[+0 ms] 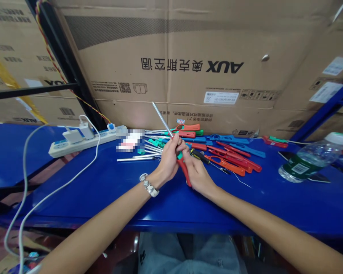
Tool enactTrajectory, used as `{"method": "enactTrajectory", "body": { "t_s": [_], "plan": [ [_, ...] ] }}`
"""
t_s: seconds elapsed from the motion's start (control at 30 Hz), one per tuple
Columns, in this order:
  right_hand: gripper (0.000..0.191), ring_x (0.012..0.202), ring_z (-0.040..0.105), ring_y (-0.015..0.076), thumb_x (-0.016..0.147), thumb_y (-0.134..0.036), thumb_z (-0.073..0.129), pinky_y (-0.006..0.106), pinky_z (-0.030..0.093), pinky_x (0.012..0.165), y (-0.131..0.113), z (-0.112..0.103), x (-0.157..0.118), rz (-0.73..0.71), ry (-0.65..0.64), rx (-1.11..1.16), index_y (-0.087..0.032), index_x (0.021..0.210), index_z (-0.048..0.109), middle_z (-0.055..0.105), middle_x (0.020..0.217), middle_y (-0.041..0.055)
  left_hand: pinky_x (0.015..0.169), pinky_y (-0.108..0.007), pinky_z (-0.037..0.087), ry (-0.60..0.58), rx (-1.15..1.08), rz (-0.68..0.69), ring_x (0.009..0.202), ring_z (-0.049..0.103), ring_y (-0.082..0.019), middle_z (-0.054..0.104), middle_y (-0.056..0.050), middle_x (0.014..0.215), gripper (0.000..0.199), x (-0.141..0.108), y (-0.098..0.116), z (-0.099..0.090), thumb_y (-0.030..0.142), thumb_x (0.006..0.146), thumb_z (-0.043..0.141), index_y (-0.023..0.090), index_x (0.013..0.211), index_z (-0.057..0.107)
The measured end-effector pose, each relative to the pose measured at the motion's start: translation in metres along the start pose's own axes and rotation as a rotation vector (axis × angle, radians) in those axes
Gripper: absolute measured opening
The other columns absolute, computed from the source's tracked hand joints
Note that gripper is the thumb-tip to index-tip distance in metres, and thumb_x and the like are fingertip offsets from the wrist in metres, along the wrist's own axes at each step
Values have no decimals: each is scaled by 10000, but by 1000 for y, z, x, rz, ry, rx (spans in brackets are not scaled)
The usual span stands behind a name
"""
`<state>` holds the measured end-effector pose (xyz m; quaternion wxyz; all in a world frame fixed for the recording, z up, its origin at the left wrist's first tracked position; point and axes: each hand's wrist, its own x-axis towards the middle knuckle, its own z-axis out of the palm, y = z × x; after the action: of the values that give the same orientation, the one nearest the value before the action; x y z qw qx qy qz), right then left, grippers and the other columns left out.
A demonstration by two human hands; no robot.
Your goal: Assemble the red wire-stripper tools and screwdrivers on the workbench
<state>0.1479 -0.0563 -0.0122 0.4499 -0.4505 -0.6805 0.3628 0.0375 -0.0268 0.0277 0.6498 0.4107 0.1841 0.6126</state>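
A long-nosed lighter (184, 172) with a red handle, a bit of green and a metal tube is held up over the blue table, its tube pointing up and to the left. My left hand (170, 158) is closed round its upper part, where the tube meets the handle. Lower down, my right hand (198, 175) grips the handle from the right. Just behind my hands lies a pile of lighter parts: red lighters (185, 134), metal tubes (137, 158) and blue handle shells (227, 139). Red handle shells (234, 158) and a black-and-yellow screwdriver (200, 156) lie to the right.
A white power strip (74, 146) with plugs and white cables stands at the left. At the right, a plastic bottle (311, 161) with a green label stands beside a dark flat object. A large cardboard box (171, 38) rises behind the blue table (103, 205).
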Motion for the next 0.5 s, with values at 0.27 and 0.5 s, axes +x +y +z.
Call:
{"method": "enactTrajectory", "body": {
  "t_s": [0.27, 0.5],
  "plan": [
    [580, 605, 518, 168, 1014, -656, 297, 294, 332, 592, 4, 2, 1, -56, 86, -207, -218, 706, 519, 572, 640, 13, 693, -267, 525, 185, -51, -127, 655, 610, -134, 561, 10, 672, 295, -8, -6, 3, 426, 997, 591, 164, 863, 613],
    [534, 848, 679, 252, 1067, -490, 225, 312, 370, 679, -14, 8, 12, -12, -115, -566, -210, 932, 659, 720, 838, 88, 584, -221, 510, 149, 166, -18, 458, 482, -67, 381, 90, 554, 369, -2, 12, -21, 399, 1017, 566, 187, 729, 475]
  ]
}}
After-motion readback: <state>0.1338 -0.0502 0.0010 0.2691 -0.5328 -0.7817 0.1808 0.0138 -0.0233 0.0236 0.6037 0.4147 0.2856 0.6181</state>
